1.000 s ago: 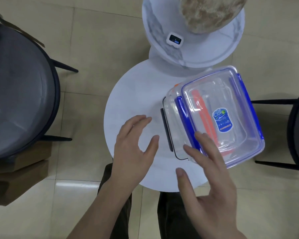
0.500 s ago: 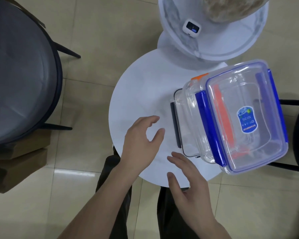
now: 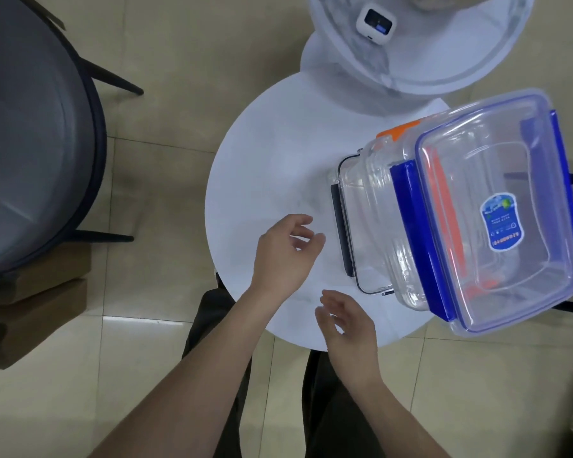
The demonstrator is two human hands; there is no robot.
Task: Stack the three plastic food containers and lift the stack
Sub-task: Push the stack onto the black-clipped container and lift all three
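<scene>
Three clear plastic food containers sit stacked on the round white surface [image 3: 265,166], just beyond and to the right of both hands. The top container [image 3: 497,209] has blue clasps and a blue sticker [image 3: 502,223] on its lid; the sticker carries small white writing and a row of digits, too small and blurred to read. Under it lies the middle container [image 3: 381,173] with an orange clasp at its far edge, and lowest the bottom container [image 3: 346,226] with a dark clasp facing the fingers. The left hand [image 3: 286,256] hovers over the surface just short of that dark clasp, its fingers [image 3: 303,221] loosely curled, apart and holding nothing. The right hand [image 3: 348,325] hangs at the near rim of the surface, below the stack's near corner, fingers [image 3: 328,297] slack and spread, also empty. Beyond the stack, on a second white round surface [image 3: 444,71], rests a small white device [image 3: 376,23] with a dark screen; its display cannot be read. Far left of the fingers stands a dark chair [image 3: 30,143].
</scene>
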